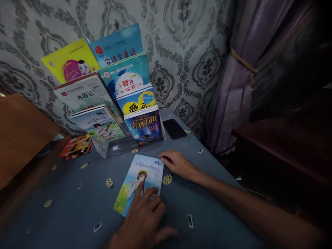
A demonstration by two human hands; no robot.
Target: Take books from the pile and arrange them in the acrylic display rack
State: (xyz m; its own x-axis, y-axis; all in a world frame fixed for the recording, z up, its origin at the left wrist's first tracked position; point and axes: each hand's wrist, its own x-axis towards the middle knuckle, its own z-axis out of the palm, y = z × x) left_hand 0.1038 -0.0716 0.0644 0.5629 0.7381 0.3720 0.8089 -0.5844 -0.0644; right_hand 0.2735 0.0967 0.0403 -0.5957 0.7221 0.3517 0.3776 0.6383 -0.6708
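Observation:
A light blue book with a drawn figure in a yellow hat lies flat, cover up, on the blue-grey table. My left hand rests over its lower part with fingers spread. At the book's upper right corner, my right hand has its fingers curled, the fingertips touching the edge. Behind the book, a clear stand holds several upright books in stepped rows, among them a dark blue one at the front right and a pale one at the front left.
A black phone lies right of the stand. Red and orange books are stacked at its left. A brown wooden panel stands far left, a purple curtain hangs at right, and a dark red surface is beyond the table edge.

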